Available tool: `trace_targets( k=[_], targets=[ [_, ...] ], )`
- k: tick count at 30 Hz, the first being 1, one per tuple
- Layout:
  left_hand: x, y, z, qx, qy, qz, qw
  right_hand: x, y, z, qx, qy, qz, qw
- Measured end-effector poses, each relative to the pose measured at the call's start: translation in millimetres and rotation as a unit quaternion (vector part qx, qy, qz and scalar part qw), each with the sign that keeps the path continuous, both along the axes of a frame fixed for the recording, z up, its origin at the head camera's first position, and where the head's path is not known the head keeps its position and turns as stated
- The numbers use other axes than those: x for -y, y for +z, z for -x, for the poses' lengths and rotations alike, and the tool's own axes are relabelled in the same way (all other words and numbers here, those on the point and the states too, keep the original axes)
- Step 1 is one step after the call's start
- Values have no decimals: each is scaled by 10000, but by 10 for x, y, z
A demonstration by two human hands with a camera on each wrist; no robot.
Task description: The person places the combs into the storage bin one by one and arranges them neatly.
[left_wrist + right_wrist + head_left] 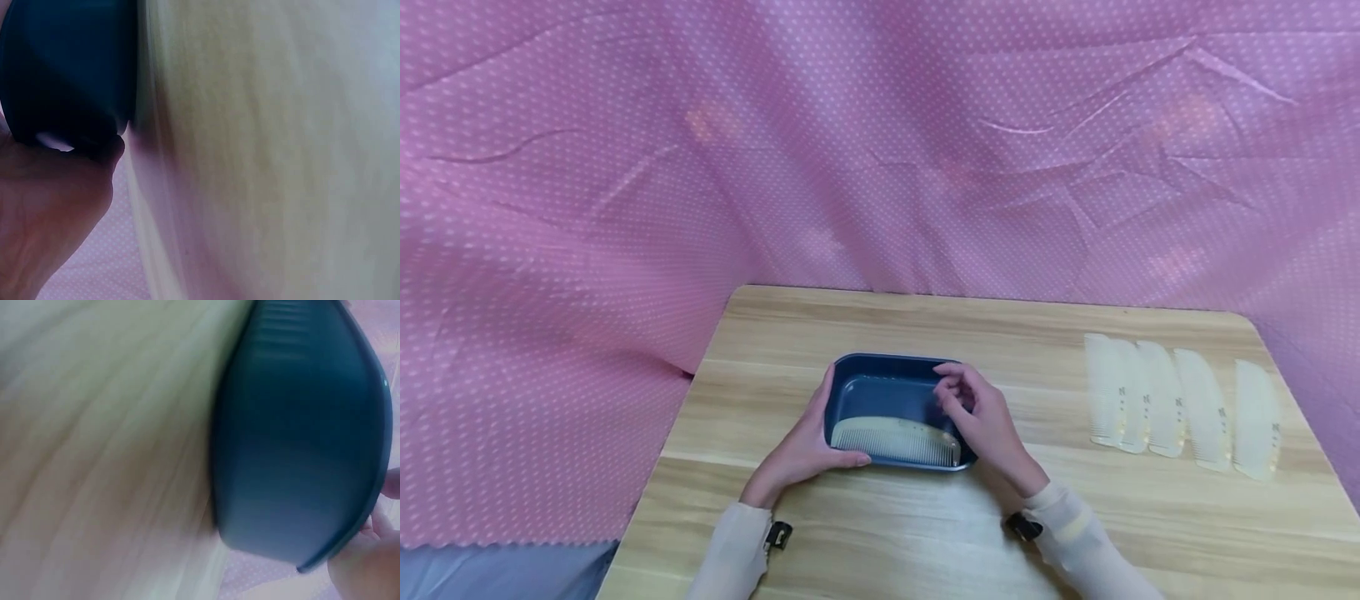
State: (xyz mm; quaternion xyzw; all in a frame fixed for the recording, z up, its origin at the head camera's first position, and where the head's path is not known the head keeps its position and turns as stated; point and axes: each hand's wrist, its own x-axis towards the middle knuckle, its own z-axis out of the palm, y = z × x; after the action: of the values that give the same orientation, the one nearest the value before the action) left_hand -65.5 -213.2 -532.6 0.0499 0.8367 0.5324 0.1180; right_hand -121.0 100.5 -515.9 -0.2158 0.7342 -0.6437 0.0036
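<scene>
A dark blue rectangular tray (887, 357) sits on the table in the head view. Inside it, along the near side, lies a pale translucent comb (891, 435) with its teeth toward the person. My left hand (797, 450) holds the tray's left end, thumb along the near wall and fingers at the left side. Over the right end is my right hand (988, 417), its fingers loosely bent above the inside with nothing visible in them. The right wrist view shows the tray's outer wall (300, 437) with fingertips (365, 565) by the rim.
Several similar pale combs (1161, 400) lie side by side at the right of the wooden table (925, 533), some overlapping. One comb (1257, 421) lies apart, nearest the right edge. A pink dotted cloth (880, 150) hangs behind the table and at its sides.
</scene>
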Motion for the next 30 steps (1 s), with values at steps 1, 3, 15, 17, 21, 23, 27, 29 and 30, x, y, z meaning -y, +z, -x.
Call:
trace_targets(
  k=[1, 3, 15, 17, 21, 23, 27, 29, 30],
  targets=[
    [1, 3, -3, 4, 11, -9, 10000, -21, -5, 7, 17, -56, 21, 10000],
    [3, 4, -8, 25, 23, 4, 10000, -73, -16, 21, 49, -211, 36, 9998],
    [3, -29, 0, -82, -6, 149, 9999, -434, -30, 96, 185, -1237, -475, 9910],
    [-1, -22, 1, -63, -19, 171, 9998, -499, -33, 95, 184, -1517, -601, 9864],
    [-4, -10, 4, -17, -23, 173, 9998, -629, -32, 84, 289, -1996, -806, 9761],
    [-2, -6, 3, -5, -19, 169, 9999, -697, -41, 90, 331, -2146, -905, 9719],
    [4, -16, 1, -18, -5, 181, 9998, -832, -68, 107, 397, -2344, -1127, 9648],
    [4, -25, -2, -21, 10, 220, 9998, -902, -82, 112, 481, -2351, -1247, 9627],
    [3, -30, -2, -26, 14, 243, 9997, -934, -86, 112, 547, -2336, -1314, 9619]
  ],
)
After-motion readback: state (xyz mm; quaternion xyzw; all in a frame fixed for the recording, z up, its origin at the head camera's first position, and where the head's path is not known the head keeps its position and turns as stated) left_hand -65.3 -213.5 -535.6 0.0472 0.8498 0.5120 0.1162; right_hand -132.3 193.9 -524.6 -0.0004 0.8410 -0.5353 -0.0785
